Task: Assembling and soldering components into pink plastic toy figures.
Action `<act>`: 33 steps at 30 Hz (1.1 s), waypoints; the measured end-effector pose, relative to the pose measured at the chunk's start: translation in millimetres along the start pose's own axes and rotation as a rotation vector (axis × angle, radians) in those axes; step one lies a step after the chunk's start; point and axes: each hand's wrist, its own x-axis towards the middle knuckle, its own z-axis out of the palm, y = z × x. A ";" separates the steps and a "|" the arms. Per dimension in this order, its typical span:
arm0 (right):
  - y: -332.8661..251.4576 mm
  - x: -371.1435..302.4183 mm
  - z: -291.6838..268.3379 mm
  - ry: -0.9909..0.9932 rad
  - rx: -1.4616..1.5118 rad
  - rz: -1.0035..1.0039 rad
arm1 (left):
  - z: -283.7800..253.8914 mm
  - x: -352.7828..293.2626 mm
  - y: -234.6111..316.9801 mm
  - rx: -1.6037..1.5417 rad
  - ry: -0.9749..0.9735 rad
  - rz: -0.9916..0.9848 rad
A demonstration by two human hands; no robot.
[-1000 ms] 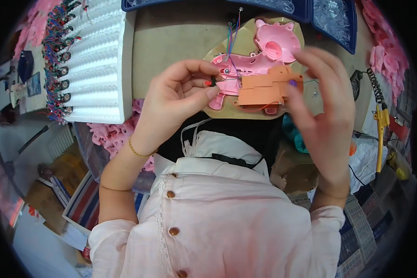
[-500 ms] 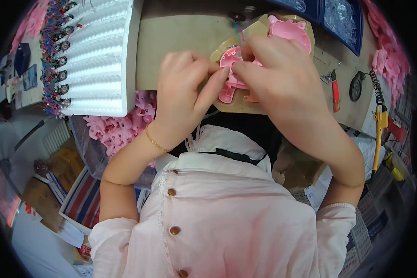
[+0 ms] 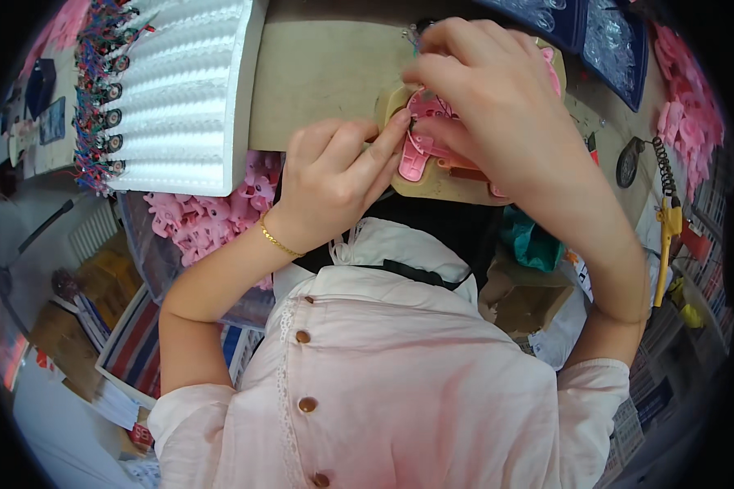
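Note:
A pink plastic toy shell half [image 3: 413, 165] lies in a tan holding block [image 3: 444, 193], with thin dark wires inside it. My left hand [image 3: 330, 175] is at the shell's left side, its index finger stretched onto the edge and the other fingers curled in. Over the shell arches my right hand [image 3: 501, 106], thumb low against it and index finger raised apart from the thumb. Part of the shell is hidden beneath this hand. Another pink shell piece [image 3: 551, 69] shows partly past my right knuckles. Beyond my right fingertips are small coloured wires [image 3: 412, 37].
A white foam tray [image 3: 192, 106] at the left carries several wired round parts [image 3: 114, 118] along its edge. Below it, a bin holds pink toy pieces [image 3: 208, 220]. Blue trays [image 3: 612, 49] of clear parts stand far right, near a yellow tool [image 3: 669, 220] on a coiled cord.
My right hand has lifted its fingers up and away, spreading them from the thumb. My left index finger has straightened onto the shell. The whole view has shifted slightly.

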 end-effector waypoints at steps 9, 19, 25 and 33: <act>34.3 22.1 3.6 -0.469 0.029 -0.051 | -25.1 29.6 0.8 0.128 -0.260 0.259; 29.4 -74.9 -51.6 -0.010 0.411 0.558 | -36.6 34.7 2.3 -0.156 -0.272 -0.094; 32.1 -74.7 -36.8 -0.099 0.627 0.610 | -11.6 86.4 -11.8 -0.189 -0.272 -0.374; -22.1 -104.0 -23.0 -0.011 0.461 0.246 | -10.1 83.5 -4.5 -1.263 -0.294 -0.824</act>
